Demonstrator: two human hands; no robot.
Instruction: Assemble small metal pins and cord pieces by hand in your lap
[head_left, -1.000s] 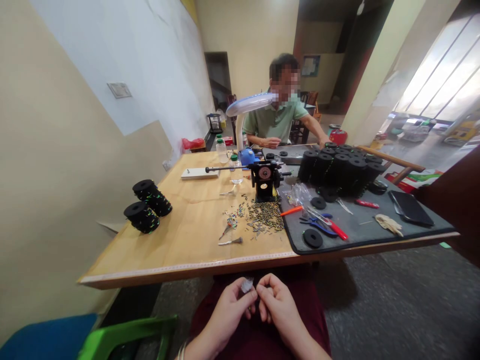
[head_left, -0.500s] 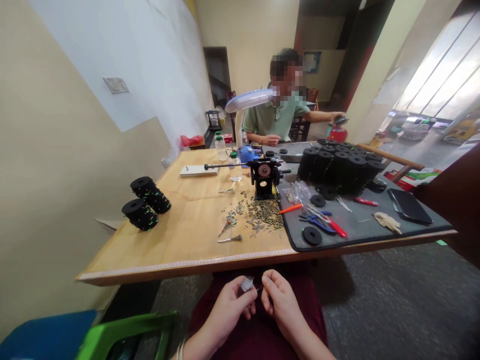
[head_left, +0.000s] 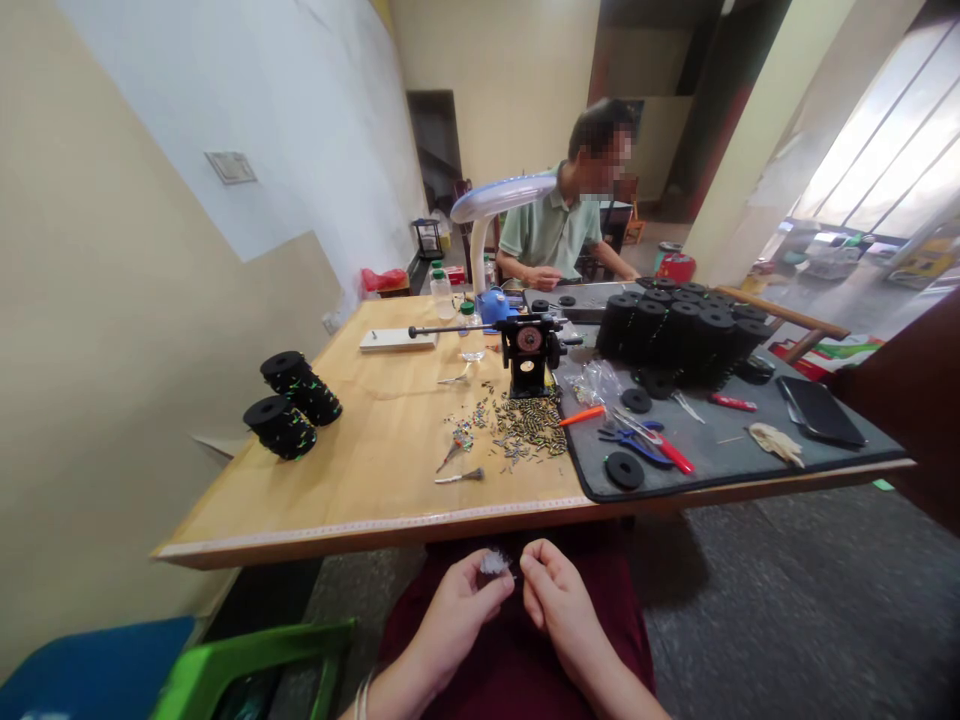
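Both my hands rest over my lap, below the front edge of the wooden table (head_left: 360,520). My left hand (head_left: 457,615) pinches a small whitish feathery tuft (head_left: 493,563) between thumb and fingers. My right hand (head_left: 555,600) is closed in a pinch right beside it, its fingertips almost touching the tuft; what it grips is too small to make out. On the table ahead lie a pile of small dark metal pieces (head_left: 529,428) and a black hand-crank winder (head_left: 529,355).
Two black spools (head_left: 291,405) lie at the table's left. A grey mat (head_left: 720,450) carries many black spools (head_left: 679,330), scissors (head_left: 637,445), a phone (head_left: 821,412). A desk lamp (head_left: 499,200) stands behind. A person in a green shirt (head_left: 551,235) sits across. A green chair (head_left: 247,675) is at my left.
My hands stayed together in my lap, shifting slightly. The person across reached an arm out to the right, then drew it back and turned their head to the right.
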